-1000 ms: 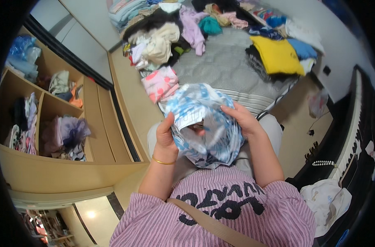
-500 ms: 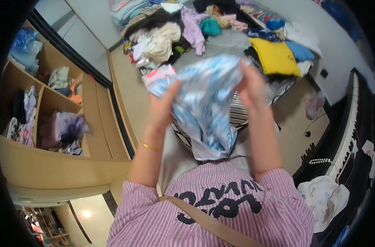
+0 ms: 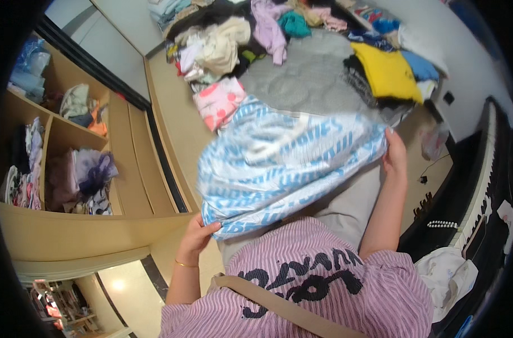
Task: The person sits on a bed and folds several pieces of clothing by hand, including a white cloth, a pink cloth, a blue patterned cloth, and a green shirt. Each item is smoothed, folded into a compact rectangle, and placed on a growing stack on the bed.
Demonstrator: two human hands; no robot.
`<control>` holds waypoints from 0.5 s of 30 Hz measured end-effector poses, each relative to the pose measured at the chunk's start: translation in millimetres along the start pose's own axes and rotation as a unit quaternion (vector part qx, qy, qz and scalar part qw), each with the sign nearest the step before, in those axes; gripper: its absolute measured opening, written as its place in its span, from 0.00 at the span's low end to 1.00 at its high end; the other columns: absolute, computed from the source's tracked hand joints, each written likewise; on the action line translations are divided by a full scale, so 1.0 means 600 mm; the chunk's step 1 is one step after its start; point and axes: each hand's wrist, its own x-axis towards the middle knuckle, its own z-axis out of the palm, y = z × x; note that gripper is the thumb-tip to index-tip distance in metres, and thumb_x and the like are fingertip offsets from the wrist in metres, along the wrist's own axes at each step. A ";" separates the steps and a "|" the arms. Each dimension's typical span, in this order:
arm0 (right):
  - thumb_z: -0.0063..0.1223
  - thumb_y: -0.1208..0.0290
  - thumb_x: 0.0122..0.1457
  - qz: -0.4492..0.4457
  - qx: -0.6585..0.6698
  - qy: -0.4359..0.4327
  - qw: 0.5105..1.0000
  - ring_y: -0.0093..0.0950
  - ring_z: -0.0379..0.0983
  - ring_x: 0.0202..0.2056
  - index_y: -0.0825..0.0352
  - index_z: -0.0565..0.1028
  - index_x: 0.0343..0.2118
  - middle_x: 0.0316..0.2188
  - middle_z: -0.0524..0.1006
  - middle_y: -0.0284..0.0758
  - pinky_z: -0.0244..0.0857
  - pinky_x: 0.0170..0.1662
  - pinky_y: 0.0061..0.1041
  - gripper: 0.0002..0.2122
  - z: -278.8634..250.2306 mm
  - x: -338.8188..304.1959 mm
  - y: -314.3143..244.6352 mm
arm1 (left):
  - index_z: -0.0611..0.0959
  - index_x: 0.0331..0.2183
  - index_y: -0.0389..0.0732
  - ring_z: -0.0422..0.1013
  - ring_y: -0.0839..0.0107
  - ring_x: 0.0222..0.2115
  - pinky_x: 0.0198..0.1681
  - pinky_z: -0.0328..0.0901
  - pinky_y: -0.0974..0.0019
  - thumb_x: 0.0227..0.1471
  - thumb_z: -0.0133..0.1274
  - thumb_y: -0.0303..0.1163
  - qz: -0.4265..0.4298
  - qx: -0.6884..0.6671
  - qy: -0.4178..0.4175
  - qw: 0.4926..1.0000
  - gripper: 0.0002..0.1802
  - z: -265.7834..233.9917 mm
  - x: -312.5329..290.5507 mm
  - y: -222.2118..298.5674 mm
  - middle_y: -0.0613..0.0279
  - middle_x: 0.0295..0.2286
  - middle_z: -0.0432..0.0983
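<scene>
In the head view, we see our left hand (image 3: 197, 232) pinching the lower left corner of a white-and-blue printed cloth (image 3: 290, 160), thumb on top. Our right hand (image 3: 396, 155) grasps the opposite corner, higher and farther from our body. The cloth spans the whole gap between our two grips, slanting up from left to right; its bulk spreads beyond the line joining our hands, away from us, and parts of it are blurred. Beyond our left grip, past the cloth's far edge, lies a pink dotted garment (image 3: 218, 103); we cannot tell whether they touch. Beyond our right grip, well apart, a yellow garment (image 3: 386, 73) rests on the grey bed (image 3: 310, 70).
</scene>
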 end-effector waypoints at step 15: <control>0.62 0.66 0.61 -0.366 -0.490 0.185 0.770 0.35 0.73 0.49 0.66 0.78 0.49 0.47 0.78 0.39 0.67 0.53 0.31 0.16 0.044 -0.046 0.033 | 0.82 0.41 0.37 0.74 0.63 0.33 0.38 0.67 0.64 0.55 0.66 0.34 0.393 0.557 0.266 0.682 0.15 0.058 0.110 0.092 0.58 0.34 0.77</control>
